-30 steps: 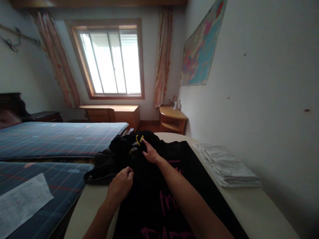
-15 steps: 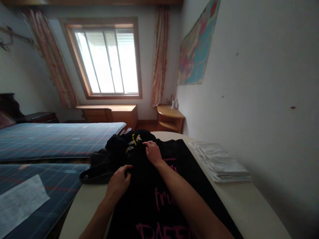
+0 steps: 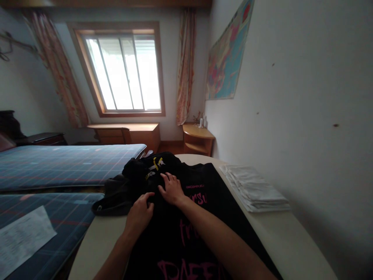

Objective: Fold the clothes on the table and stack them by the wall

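A black T-shirt (image 3: pixel 221 217) with pink lettering lies spread over the pale table (image 3: pixel 303 249). Heaped at its far left is more dark clothing (image 3: pixel 116 190), with a yellow and white print near the top. My right hand (image 3: pixel 172 189) rests on the black cloth just below that print, its fingers spread. To its left, my left hand (image 3: pixel 141 212) lies at the shirt's left edge, thumb and forefinger apart; its other fingers are curled and partly hidden, and I see nothing gripped.
A folded stack of white cloth (image 3: pixel 256 190) sits on the table's right side, near the wall. Left of the table are blue plaid mattresses (image 3: pixel 67 163), one with a sheet of paper (image 3: pixel 26 241) on it. Desks (image 3: pixel 140 134) stand beneath the window.
My right hand has slid slightly left and nearer to me over the black cloth, its fingers spreading. More pink lettering shows beside it. My left hand has barely moved.
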Demonstrator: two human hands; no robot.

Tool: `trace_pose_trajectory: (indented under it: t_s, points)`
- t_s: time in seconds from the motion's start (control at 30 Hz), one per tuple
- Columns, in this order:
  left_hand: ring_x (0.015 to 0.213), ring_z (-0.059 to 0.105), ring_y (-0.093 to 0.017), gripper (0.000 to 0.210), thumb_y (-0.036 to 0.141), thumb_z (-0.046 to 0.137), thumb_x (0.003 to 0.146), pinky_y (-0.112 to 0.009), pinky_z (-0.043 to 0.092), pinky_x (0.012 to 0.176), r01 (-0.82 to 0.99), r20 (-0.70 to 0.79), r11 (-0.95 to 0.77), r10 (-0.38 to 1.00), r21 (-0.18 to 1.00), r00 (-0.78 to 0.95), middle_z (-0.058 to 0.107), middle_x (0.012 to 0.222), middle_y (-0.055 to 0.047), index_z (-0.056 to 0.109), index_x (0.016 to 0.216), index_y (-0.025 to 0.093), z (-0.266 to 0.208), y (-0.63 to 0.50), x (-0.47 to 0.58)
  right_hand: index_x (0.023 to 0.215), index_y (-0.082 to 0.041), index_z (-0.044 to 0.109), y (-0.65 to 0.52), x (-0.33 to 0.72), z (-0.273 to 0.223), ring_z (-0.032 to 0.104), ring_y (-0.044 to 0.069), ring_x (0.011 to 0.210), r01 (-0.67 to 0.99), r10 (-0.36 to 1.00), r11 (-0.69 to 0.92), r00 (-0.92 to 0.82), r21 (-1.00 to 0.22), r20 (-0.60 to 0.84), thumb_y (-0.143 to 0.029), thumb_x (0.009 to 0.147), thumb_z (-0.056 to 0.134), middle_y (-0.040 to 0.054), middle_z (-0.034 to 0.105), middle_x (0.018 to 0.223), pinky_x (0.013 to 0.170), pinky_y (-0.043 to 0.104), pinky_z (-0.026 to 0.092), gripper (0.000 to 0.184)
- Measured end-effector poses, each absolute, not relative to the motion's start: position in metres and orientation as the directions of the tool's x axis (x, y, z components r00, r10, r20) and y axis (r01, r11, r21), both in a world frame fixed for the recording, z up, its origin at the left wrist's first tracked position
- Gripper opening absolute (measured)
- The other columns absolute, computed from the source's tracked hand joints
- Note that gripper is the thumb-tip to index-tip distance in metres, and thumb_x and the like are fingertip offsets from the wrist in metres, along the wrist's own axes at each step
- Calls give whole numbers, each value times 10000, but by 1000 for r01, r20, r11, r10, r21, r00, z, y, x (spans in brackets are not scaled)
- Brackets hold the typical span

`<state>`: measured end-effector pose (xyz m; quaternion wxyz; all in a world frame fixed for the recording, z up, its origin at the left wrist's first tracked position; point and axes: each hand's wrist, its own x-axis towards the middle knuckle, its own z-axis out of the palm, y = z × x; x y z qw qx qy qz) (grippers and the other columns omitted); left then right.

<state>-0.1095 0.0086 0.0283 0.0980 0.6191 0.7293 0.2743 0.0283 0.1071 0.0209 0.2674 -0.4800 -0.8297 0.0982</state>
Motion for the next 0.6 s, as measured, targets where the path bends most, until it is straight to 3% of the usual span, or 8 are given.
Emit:
trace_pose_trajectory:
  t_s: [0.13,0.3,0.4,0.5,0.6]
  points:
    - [1024,673,-224,346,163,491,907,-298,489,857,853,180,128,951,505,-250,689,1201,-61,636,1214,233,36,4,-104,1384,-207,470,130,17,43,464,274,1275,732,879,446,-251,-514,406,-370,920,533,118,537,1398,1028,410,388,496]
    - [1002,679,-241,268,245,498,951,-306,487,799,860,177,167,943,482,-282,697,1188,-48,652,1170,250,39,3,-100,1368,-203,455,159,4,58,568,299,1174,717,954,287,-153,-635,258,-447,902,578,124,678,1189,978,452,409,541]
    - [978,686,-239,258,257,489,961,-301,483,764,867,188,169,940,468,-284,707,1162,-42,658,1157,261,39,2,-99,1343,-230,467,170,-2,60,639,269,1076,687,954,294,-173,-665,243,-351,928,546,71,729,1057,942,434,439,440]
    - [968,689,-236,260,254,488,962,-299,481,750,869,196,176,936,462,-293,706,1163,-44,653,1163,260,40,1,-99,1263,-247,543,180,-5,59,660,191,1038,638,935,353,-218,-684,279,-222,979,394,31,728,1082,927,339,460,322]
    - [979,686,-234,279,234,484,960,-296,484,754,866,211,166,932,471,-294,688,1205,-46,635,1195,250,40,1,-99,1250,-239,600,185,-6,56,625,138,1127,593,905,425,-285,-684,315,-113,961,315,19,689,1222,971,264,445,425]
